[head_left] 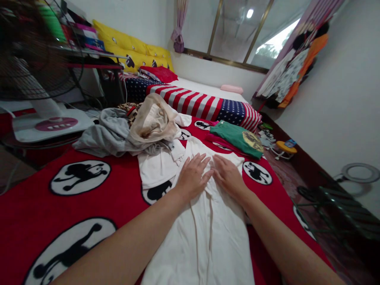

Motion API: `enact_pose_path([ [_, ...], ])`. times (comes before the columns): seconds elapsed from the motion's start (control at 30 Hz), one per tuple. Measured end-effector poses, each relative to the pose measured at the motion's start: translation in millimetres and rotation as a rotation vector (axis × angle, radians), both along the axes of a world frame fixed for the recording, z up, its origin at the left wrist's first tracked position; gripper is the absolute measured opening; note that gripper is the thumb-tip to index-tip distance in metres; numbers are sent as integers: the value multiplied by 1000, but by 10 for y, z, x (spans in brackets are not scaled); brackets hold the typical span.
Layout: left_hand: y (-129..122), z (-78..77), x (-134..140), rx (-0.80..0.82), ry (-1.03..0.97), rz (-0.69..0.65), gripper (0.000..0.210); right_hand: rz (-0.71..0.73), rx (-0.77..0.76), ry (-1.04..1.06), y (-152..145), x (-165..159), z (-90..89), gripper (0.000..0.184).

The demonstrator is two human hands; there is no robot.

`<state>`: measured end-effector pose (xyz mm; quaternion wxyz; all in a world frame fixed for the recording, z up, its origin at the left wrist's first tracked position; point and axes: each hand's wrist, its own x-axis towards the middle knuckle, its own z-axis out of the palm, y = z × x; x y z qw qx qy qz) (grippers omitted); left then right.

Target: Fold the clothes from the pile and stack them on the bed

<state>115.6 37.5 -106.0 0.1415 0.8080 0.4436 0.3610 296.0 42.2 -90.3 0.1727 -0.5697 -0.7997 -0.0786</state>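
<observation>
A white garment, apparently a shirt point(204, 245), lies stretched out lengthwise in front of me, with creases down its middle. My left hand point(194, 174) rests flat on its upper part, fingers extended. Close beside it, my right hand point(227, 172) also lies on the cloth with its fingers straight. Both palms face down and neither hand grips the fabric. Beyond my left hand is a heap with a grey garment point(114, 132) and a beige sheer-edged piece point(152, 118). Past my right hand lies a folded green shirt point(234, 136) on red cloth.
Everything lies on a red blanket point(35, 206) with black-and-white figures. A fan point(50, 118) stands at the left. Behind is a bed with a striped flag-pattern cover point(190, 101). To the right are a yellow stool point(285, 147), a dark rack point(341, 209) and hanging clothes point(299, 67).
</observation>
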Motion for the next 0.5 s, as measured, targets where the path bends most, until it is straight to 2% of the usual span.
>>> enact_pose_path([
  [0.07, -3, -61, 14, -85, 140, -25, 50, 9, -118, -93, -45, -77, -152, 53],
  [0.17, 2, -126, 20, -132, 254, -36, 57, -42, -187, -128, -45, -91, -293, 56],
  [0.37, 13, -118, 18, -125, 299, -31, 59, -97, -213, -120, -65, -143, -218, 54],
  [0.5, -7, -97, -27, -135, 318, -40, 66, -158, -248, -119, -304, -181, -179, 53],
])
